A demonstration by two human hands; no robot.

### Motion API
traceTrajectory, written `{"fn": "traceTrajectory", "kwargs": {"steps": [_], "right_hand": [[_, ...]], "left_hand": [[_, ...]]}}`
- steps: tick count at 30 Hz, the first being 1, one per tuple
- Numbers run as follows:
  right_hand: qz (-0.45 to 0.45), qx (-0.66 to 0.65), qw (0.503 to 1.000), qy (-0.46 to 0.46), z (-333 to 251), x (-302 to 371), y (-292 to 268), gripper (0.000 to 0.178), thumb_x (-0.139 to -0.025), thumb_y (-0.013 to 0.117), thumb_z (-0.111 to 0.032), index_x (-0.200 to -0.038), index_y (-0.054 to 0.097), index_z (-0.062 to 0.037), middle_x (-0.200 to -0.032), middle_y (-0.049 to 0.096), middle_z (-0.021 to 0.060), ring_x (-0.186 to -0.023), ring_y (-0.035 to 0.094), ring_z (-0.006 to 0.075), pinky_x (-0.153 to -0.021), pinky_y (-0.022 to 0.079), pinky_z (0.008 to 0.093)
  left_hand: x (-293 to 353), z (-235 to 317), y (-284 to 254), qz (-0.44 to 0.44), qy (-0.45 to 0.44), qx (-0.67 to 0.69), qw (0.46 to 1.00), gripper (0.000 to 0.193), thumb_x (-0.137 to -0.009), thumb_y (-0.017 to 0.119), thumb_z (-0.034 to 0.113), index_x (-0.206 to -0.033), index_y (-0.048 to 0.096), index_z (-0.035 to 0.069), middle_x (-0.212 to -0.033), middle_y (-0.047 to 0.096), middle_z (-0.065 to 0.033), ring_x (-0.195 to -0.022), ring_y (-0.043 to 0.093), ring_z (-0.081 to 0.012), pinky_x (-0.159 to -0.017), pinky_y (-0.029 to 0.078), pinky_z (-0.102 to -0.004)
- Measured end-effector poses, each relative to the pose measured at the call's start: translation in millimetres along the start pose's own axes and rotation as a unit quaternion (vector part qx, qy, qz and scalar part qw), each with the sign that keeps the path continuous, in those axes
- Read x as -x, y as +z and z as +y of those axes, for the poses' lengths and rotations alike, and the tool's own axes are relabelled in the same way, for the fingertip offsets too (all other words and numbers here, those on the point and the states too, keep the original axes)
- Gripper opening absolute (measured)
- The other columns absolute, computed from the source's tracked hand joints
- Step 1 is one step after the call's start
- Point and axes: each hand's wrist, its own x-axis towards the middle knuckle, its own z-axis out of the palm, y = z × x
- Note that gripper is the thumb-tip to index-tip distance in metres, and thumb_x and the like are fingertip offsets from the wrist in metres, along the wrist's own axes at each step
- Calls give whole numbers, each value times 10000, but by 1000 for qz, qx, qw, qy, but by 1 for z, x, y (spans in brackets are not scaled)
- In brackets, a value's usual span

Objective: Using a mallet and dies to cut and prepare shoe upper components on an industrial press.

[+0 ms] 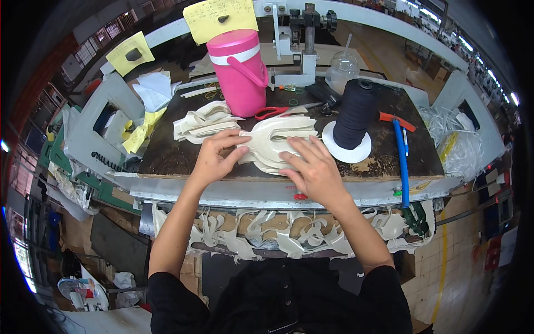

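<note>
Several cream, soft-looking pieces lie in one stack on the dark, worn tabletop, just in from its six o'clock edge. From where I stand, each layer curves round a narrow slot, the upper ones slightly fanned so their pale edges show. The person's left hand is at the stack's nine o'clock end, half curled, thumb and forefinger a little apart and touching it; whether they pinch any layers, I can't tell. The right hand comes over from four o'clock, fingers loosely spread and laid across the top, thumb by the near edge. Reckoning from the stack, another cream pile sits at ten o'clock, a pink jug at eleven, red-handled scissors at twelve and a dark thread cone at two.
</note>
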Motion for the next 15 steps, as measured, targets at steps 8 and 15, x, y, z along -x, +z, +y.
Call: {"fn": "traceTrajectory", "kwargs": {"steps": [8,15], "right_hand": [[-112,39,993,-6,-1,-4,-10,603,-964,708,-432,-1467,587,-123,-1439,619,151,-1341,567,342,-1243,293,597],[-128,22,991,-38,-10,-15,-14,706,-881,780,-445,-1474,584,-117,-1440,620,159,-1334,574,355,-1247,275,626]], "left_hand": [[4,24,4,99,92,-93,986,389,-821,865,144,-1187,774,53,-1372,662,-190,-1221,684,-342,-1007,550,-407],[36,180,-21,85,248,-16,965,216,-827,846,111,-1006,774,13,-1056,756,-168,-890,751,-283,-767,578,-403]]}}
